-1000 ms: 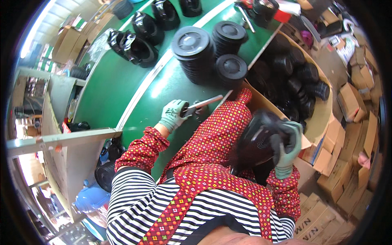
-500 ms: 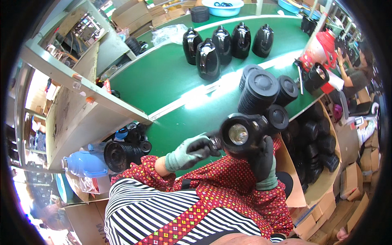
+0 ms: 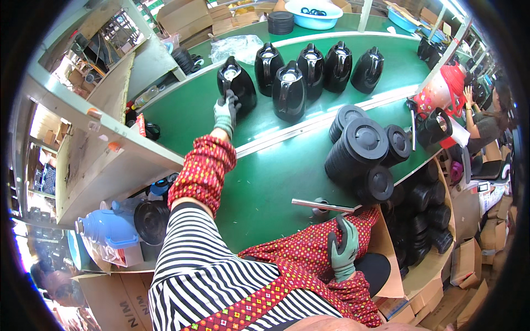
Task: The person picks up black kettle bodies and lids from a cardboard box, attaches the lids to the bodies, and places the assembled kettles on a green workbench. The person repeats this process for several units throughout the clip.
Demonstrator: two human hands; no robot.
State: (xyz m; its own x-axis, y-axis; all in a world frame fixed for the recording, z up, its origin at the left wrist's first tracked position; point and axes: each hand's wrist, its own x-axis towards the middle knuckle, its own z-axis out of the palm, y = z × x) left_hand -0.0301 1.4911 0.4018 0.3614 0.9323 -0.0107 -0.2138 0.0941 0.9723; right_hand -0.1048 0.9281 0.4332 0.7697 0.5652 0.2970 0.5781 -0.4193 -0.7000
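My gloved left hand reaches across the green bench and is closed at the handle of a glossy black jug. The jug stands at the left end of a group of similar black jugs. Its handle faces me, and my fingers partly hide the lower part. My gloved right hand is over my lap with nothing in it, fingers loosely bent and thumb apart. Just beyond it, a metal bar and a small round part lie at the near bench edge.
Stacks of round black lids stand on the bench at right. Beside my right side, a carton holds many black parts. A light blue jug is at left. Farther back are a plastic bag, a blue basin and another person.
The black jug, held in both hands before my body, now stands on the far part of the bench. My left arm has stretched forward with it; my right hand has released it and dropped back.
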